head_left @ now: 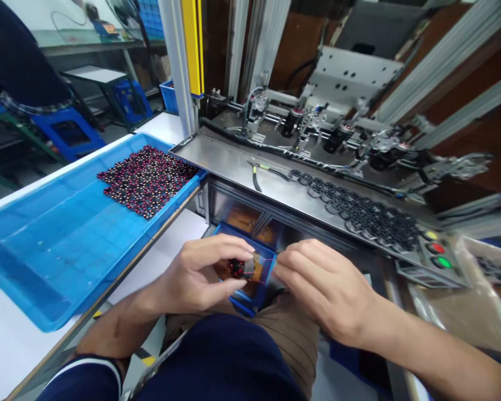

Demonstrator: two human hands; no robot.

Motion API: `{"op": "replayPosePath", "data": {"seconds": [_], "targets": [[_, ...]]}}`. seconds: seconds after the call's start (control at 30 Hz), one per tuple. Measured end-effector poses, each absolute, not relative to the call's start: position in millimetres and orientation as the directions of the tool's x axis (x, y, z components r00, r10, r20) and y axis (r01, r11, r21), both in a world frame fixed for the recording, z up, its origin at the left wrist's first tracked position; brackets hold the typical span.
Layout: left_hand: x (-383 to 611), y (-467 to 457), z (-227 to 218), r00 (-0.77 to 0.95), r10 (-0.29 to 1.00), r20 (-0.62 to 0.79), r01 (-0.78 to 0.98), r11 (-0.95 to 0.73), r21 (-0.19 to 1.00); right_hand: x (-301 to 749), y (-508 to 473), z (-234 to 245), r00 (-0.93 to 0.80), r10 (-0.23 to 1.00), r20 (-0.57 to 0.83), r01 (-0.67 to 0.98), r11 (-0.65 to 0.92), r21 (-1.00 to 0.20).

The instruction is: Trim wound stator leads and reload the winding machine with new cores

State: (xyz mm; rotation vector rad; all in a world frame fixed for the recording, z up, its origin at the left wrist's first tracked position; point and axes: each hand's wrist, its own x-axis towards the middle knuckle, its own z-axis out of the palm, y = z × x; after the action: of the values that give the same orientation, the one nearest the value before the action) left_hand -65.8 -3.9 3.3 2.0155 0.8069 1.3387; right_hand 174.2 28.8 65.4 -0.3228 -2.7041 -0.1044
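Held between the thumb and fingers of my left hand is a small round motor stator, black and red with a grey metal side. Thin red wires stretch from it to the right. My right hand is closed beside it, its fingertips pinched at the end of the upper wire; the fingers partly hide the grip. Both hands are above my lap, in front of a blue bin on a lower level.
A blue tray on the left holds many similar red-and-black parts. On the metal ledge lie yellow-handled pliers and rows of black parts. Behind stands a machine; a button box sits at right. A co-worker is at upper left.
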Motion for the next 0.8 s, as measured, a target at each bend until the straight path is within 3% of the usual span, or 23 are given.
{"op": "replayPosePath", "data": {"seconds": [0.07, 0.13, 0.23, 0.27, 0.47, 0.63, 0.8], "targets": [[-74.8, -3.3, -3.9, 0.217, 0.831, 0.513, 0.067, -0.537, 0.841, 173.1, 59.6, 61.5, -0.86, 0.272, 0.432, 0.305, 0.952, 0.006], [-77.2, -1.0, -11.2, 0.081, 0.902, 0.424, -0.084, -0.418, 0.905, 164.5, 103.2, 49.8, -0.766, 0.431, 0.477, 0.463, 0.884, -0.055], [-70.7, 4.2, -16.0, -0.069, 0.951, 0.301, -0.256, -0.309, 0.916, 140.2, 174.4, 21.6, -0.479, 0.801, 0.359, 0.818, 0.556, -0.148], [-67.9, 5.6, -15.7, -0.089, 0.957, 0.275, -0.29, -0.289, 0.912, 131.2, 194.5, 11.8, -0.431, 0.838, 0.334, 0.855, 0.497, -0.144], [-65.1, 4.9, -9.7, -0.13, 0.952, 0.276, -0.333, -0.304, 0.892, 103.2, 244.5, -21.4, -0.332, 0.929, 0.166, 0.93, 0.351, -0.107], [-67.7, 4.4, -12.4, -0.198, 0.931, 0.307, -0.329, -0.358, 0.874, 113.1, 243.4, -22.0, -0.349, 0.931, 0.107, 0.927, 0.36, -0.11], [-63.6, 6.9, -12.9, -0.231, 0.92, 0.317, -0.292, -0.377, 0.879, 123.7, 241.3, -21.6, -0.394, 0.911, 0.122, 0.889, 0.412, -0.203]]}}
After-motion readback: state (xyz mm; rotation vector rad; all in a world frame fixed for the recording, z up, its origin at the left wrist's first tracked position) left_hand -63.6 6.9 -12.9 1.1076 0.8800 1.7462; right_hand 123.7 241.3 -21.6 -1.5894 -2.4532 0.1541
